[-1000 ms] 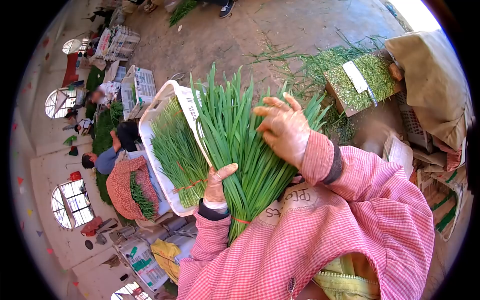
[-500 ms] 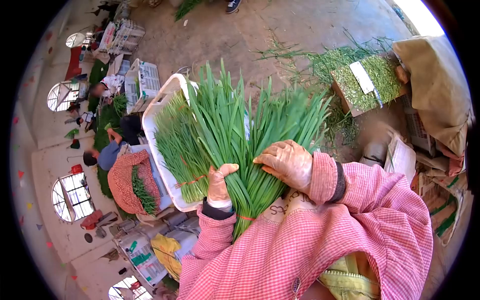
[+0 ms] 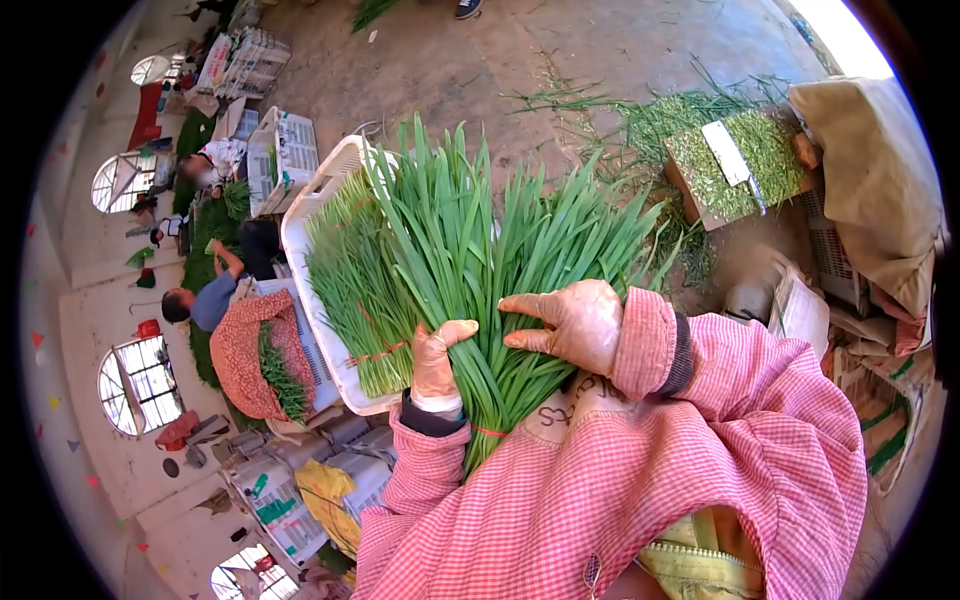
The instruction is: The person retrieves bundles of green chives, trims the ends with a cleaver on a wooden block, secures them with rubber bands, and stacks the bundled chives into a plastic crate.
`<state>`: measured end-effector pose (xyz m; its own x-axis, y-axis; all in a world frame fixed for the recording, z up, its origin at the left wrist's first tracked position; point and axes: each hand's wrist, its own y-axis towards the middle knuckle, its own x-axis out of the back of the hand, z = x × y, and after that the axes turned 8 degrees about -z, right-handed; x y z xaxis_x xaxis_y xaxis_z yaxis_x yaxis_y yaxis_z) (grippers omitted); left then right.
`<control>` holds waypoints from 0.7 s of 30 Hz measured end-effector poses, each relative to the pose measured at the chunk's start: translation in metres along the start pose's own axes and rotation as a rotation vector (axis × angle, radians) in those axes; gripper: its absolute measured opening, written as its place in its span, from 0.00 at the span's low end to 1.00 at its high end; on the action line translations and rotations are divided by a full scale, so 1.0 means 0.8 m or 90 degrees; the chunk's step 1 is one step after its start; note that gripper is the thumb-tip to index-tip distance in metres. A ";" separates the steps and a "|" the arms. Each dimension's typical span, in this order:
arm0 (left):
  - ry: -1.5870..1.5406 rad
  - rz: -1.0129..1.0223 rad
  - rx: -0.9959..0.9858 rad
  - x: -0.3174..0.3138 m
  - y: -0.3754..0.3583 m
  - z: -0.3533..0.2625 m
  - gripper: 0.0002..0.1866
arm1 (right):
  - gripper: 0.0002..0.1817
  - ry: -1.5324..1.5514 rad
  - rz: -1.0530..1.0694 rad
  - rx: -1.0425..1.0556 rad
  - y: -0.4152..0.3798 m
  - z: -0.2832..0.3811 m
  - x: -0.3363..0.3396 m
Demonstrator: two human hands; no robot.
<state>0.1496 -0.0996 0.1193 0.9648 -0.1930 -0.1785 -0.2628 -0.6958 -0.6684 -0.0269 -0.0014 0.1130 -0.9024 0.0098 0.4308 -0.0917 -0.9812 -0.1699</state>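
A large bunch of garlic chives lies against my front, its leaves fanned into two parts. A red band rings it near its lower end. My left hand, in a thin glove, grips the bunch from the left, thumb across the leaves and other fingers hidden behind. On the right half of the leaves rests my gloved right hand, with thumb and forefinger stretched out and apart. Left of the bunch stands a white plastic crate holding banded chives.
A board covered in green trimmings, with a white-bladed tool on it, stands at right. Loose leaves litter the floor. A co-worker sits at left near more crates. Brown cloth drapes over things at far right.
My right hand has shifted slightly left, and its thumb and forefinger have spread over the leaves. The left hand keeps its grip. The co-worker at left has raised an arm.
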 end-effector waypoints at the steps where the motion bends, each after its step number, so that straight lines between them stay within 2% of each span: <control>1: 0.028 -0.005 -0.030 -0.001 0.000 0.002 0.17 | 0.24 0.016 0.002 0.026 0.004 0.004 -0.002; 2: 0.055 -0.008 -0.061 -0.002 0.000 0.003 0.17 | 0.20 -0.018 0.019 0.007 0.007 0.012 -0.002; 5: 0.058 0.010 -0.051 -0.009 -0.005 0.001 0.18 | 0.16 -0.008 0.012 0.027 0.012 0.010 -0.022; 7: 0.060 0.004 -0.058 -0.014 -0.010 -0.001 0.18 | 0.12 0.063 -0.023 0.018 0.005 0.004 -0.038; 9: 0.063 -0.005 -0.066 -0.013 -0.010 0.001 0.18 | 0.12 0.129 -0.070 -0.080 0.000 0.003 -0.045; 11: 0.058 0.003 -0.060 -0.007 -0.004 0.006 0.18 | 0.09 0.128 -0.062 -0.083 -0.002 0.005 -0.043; 14: 0.051 -0.003 -0.042 -0.006 -0.001 0.007 0.17 | 0.06 0.011 -0.089 0.041 -0.008 0.007 -0.042; 16: 0.021 -0.008 -0.003 0.022 0.011 0.020 0.17 | 0.04 -0.050 -0.359 -0.018 0.016 -0.031 -0.027; 17: -0.014 -0.016 0.035 0.030 0.017 0.025 0.17 | 0.04 0.024 -0.619 -0.049 0.033 -0.073 -0.010; 18: -0.045 0.013 0.106 0.021 0.013 0.019 0.18 | 0.06 0.010 -0.687 -0.165 0.047 -0.142 0.018; 19: -0.044 0.011 0.107 0.023 0.011 0.019 0.18 | 0.16 0.236 -0.574 -0.345 0.035 -0.195 0.059; 21: -0.059 0.034 0.114 0.026 0.010 0.015 0.20 | 0.31 -0.337 -0.530 -0.384 -0.006 -0.231 0.080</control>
<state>0.1677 -0.1011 0.1016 0.9480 -0.1568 -0.2771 -0.3169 -0.5502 -0.7726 -0.1620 0.0396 -0.0223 -0.1914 0.3880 0.9016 -0.8897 -0.4564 0.0075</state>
